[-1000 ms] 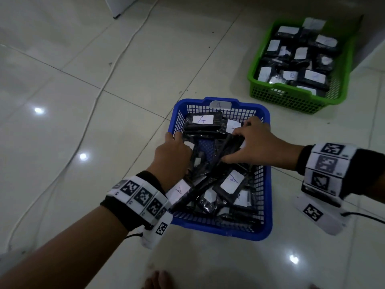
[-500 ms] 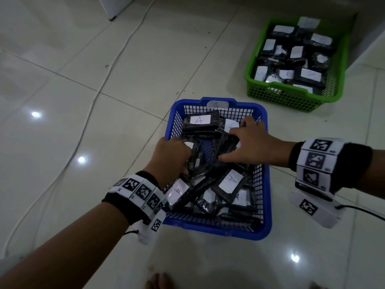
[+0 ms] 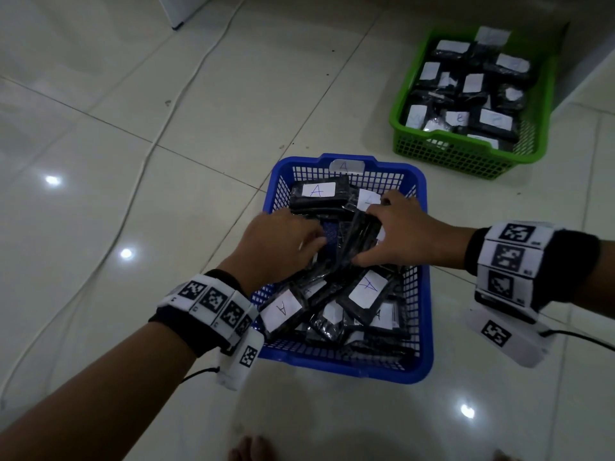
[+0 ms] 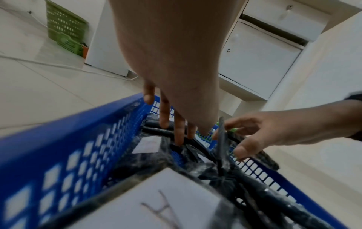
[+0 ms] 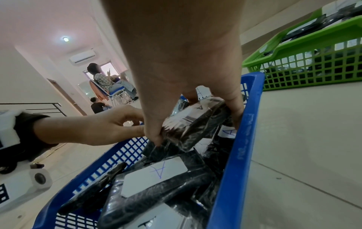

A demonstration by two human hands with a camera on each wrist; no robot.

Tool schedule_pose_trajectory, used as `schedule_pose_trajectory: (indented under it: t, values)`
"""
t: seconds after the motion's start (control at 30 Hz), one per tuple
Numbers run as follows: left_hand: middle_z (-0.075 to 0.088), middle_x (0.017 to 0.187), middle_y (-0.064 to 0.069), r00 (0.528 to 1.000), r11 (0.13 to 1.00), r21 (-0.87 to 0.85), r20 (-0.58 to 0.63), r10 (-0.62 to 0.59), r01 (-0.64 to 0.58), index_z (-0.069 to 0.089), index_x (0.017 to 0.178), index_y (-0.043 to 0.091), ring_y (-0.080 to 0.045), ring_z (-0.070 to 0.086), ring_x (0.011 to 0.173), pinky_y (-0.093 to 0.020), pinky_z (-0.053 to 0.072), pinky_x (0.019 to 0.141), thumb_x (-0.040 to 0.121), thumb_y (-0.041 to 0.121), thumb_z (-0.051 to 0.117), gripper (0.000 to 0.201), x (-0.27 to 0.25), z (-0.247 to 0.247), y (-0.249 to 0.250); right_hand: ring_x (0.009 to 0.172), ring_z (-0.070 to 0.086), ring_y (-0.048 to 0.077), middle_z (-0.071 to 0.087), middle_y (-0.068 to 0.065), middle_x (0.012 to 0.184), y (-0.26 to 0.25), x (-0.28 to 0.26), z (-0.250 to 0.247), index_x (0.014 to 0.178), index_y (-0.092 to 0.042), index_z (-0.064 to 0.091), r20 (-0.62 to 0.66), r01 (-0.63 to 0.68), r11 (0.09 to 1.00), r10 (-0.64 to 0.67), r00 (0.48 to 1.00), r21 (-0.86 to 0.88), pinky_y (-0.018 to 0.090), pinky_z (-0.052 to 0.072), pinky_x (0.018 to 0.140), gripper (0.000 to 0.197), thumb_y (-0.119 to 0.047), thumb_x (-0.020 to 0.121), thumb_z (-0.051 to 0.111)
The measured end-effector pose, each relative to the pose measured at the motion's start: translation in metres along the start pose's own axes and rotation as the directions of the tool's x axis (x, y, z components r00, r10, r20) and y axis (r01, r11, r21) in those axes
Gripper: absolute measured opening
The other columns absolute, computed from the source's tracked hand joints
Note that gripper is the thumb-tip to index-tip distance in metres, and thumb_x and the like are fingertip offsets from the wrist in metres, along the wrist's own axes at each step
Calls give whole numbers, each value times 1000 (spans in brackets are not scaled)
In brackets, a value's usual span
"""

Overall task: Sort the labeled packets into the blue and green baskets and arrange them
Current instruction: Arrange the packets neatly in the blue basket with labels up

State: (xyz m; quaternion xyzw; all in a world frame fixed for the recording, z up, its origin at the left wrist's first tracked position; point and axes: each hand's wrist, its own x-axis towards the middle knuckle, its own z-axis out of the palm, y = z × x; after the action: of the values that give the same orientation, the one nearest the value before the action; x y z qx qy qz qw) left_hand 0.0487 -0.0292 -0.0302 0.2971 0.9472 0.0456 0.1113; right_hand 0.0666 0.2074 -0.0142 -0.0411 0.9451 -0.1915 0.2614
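Note:
The blue basket (image 3: 427, 294) sits on the floor in front of me, holding several black packets with white "A" labels, loosely piled. My right hand (image 3: 366, 234) grips one black packet (image 3: 352, 247) standing on edge near the basket's middle; the right wrist view shows the packet (image 5: 197, 128) pinched between thumb and fingers. My left hand (image 3: 309, 242) reaches in from the left, and its straight fingers (image 4: 180, 131) touch the packets beside it. The green basket (image 3: 466, 158) stands at the far right, filled with labeled packets in rows.
A white cable (image 3: 173, 104) runs across the tiled floor at the left. A white cabinet corner (image 3: 183, 8) is at the top left, and a wall stands right of the green basket. Bare toes (image 3: 249, 450) show at the bottom edge. A seated person (image 5: 101, 80) is far behind.
My left hand has moved from the basket's left rim toward the middle, close to the upright packet. The right hand keeps its grip on that packet in nearly the same place.

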Motion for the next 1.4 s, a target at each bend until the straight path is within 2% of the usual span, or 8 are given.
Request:
schedule_pose_trajectory:
  t: [0.07, 0.17, 0.4, 0.6, 0.87, 1.03, 1.17, 1.4]
  values:
    - [69, 104, 9, 991, 989, -143, 131, -5, 24, 65, 114, 34, -13, 63, 96, -38, 57, 82, 97, 60, 42, 38, 6, 8, 5, 121, 33, 31, 33, 2, 125, 1, -1, 0, 124, -26, 52, 14, 4, 1000, -4, 1000, 1, 45, 43, 101, 88, -73, 53, 74]
    - [53, 124, -3, 947, 999, -36, 321, -10, 22, 58, 127, 27, -27, 54, 117, -50, 54, 90, 102, 49, 39, 39, 10, 22, 9, 121, 31, 29, 30, -1, 125, 3, -3, 3, 130, -24, 47, 10, 43, 999, -43, 999, -11, 45, 41, 104, 98, -73, 50, 75]
    - [46, 133, -10, 956, 954, 297, 267, -121, 38, 50, 139, 23, -34, 52, 119, -51, 52, 87, 100, 44, 46, 44, 26, 24, 15, 124, 31, 27, 34, 3, 128, 5, -4, 5, 142, -23, 40, 24, 79, 996, -79, 997, -28, 41, 41, 105, 101, -62, 59, 82]
    - [45, 127, -9, 937, 992, 79, 327, -120, 100, 55, 124, 29, -32, 54, 113, -50, 54, 89, 90, 51, 61, 41, 36, 22, -1, 127, 27, 31, 30, 2, 129, 4, -6, 6, 133, -26, 47, 35, 84, 996, -83, 996, -38, 41, 38, 104, 84, -59, 64, 81]
    - [54, 118, -5, 926, 933, -327, 377, -15, 149, 52, 83, 61, -21, 61, 100, -42, 55, 94, 54, 70, 63, 33, 52, 9, -18, 133, 20, 35, 26, 8, 138, 2, -6, 5, 143, -36, 38, 102, 100, 992, -92, 991, -78, 46, 38, 105, 85, -55, 70, 78]
    - [45, 117, -2, 965, 889, -433, 260, -35, 148, 61, 94, 44, -20, 45, 115, -35, 40, 103, 78, 35, 81, 27, 42, -8, -17, 140, 11, 39, 20, 9, 148, 2, -7, 5, 144, -47, 37, 176, 111, 984, -86, 981, -141, 52, 30, 111, 80, -60, 73, 73]
    - [66, 107, 10, 980, 816, -574, 189, 54, 65, 68, 98, 31, -4, 61, 100, -23, 48, 91, 84, 24, 79, 19, 39, -9, -14, 142, 8, 40, 16, 12, 152, 0, -9, 4, 144, -49, 36, 219, 112, 980, -74, 973, -167, 53, 28, 112, 77, -61, 76, 71]
    - [71, 95, 22, 987, 852, -498, 52, -153, 158, 73, 94, 32, 8, 64, 91, -12, 42, 77, 92, 41, 69, 10, 38, -12, -8, 143, 6, 41, 11, 13, 157, 0, -7, 4, 146, -49, 31, 250, 125, 966, -66, 966, -228, 57, 28, 114, 84, -67, 73, 68]
